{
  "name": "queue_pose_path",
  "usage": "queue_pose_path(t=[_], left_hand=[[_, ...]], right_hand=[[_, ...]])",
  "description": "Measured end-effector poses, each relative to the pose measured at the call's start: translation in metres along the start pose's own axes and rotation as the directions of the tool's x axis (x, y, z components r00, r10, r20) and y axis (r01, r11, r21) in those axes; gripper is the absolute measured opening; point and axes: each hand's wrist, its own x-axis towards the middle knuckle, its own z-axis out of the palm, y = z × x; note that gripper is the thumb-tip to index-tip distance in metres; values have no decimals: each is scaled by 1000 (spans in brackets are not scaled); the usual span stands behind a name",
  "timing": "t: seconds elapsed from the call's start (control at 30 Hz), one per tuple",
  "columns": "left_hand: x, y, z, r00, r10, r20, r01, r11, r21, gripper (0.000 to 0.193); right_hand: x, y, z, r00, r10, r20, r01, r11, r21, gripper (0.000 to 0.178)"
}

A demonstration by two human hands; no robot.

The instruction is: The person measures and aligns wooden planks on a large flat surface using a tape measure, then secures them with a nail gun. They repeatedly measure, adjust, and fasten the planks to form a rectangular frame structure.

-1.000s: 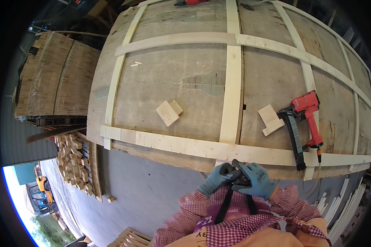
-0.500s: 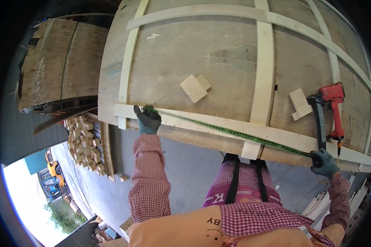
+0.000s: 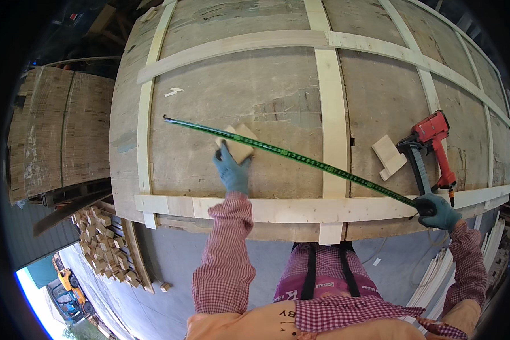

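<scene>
Right hand [image 3: 440, 212], gloved in blue-green: grip closed around the case end of a tape measure [image 3: 300, 159] at the near right corner of the tabletop [image 3: 209, 85]. The fingers wrap the case fully; the case itself is mostly hidden under the glove. The right forearm, in a red-and-white checked sleeve, comes up from the lower right and bends at the wrist toward the near edge.

Left hand [image 3: 232, 169], same kind of glove: arm stretched well forward over the near batten [image 3: 255, 207], palm down. Fingers are extended and lightly curled, resting on a small pale wooden block [image 3: 241, 145]; whether the fingers pinch it or only press it cannot be told. The green blade of the tape measure passes just beyond the fingertips, crossing over that block.

The tape measure blade runs diagonally from the right hand up to the far left, its free tip ending near the left vertical batten [image 3: 144, 130]. It crosses the centre vertical batten [image 3: 335, 141].

Beside the right hand, just beyond it, a red nail gun [image 3: 429, 147] lies on the tabletop, with two more pale blocks [image 3: 389, 156] to its left.

Farther off, to the left, a stack of boards [image 3: 56, 136] stands apart from the tabletop.
</scene>
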Motion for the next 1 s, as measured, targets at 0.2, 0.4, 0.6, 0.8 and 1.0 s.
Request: queue_pose_path(t=[0.2,0.4,0.6,0.8,1.0], left_hand=[[14,-12,2,986,139,-86,-153,972,-177,67],[-137,3,-46,990,88,-112,-111,970,-217,39],[-121,18,-73,949,313,47,-316,945,81,46],[-76,2,-37,800,479,361,-549,828,115,42],[-61,-32,-18,716,470,515,-621,767,163,20]], right_hand=[[58,-26,30,992,-40,120,45,998,-34,50],[107,-42,59,977,-40,209,49,998,-39,48],[139,-62,78,952,30,304,3,994,-108,48],[165,-87,95,933,90,348,-66,995,-81,45],[179,-103,116,935,-6,355,83,975,-204,50]])
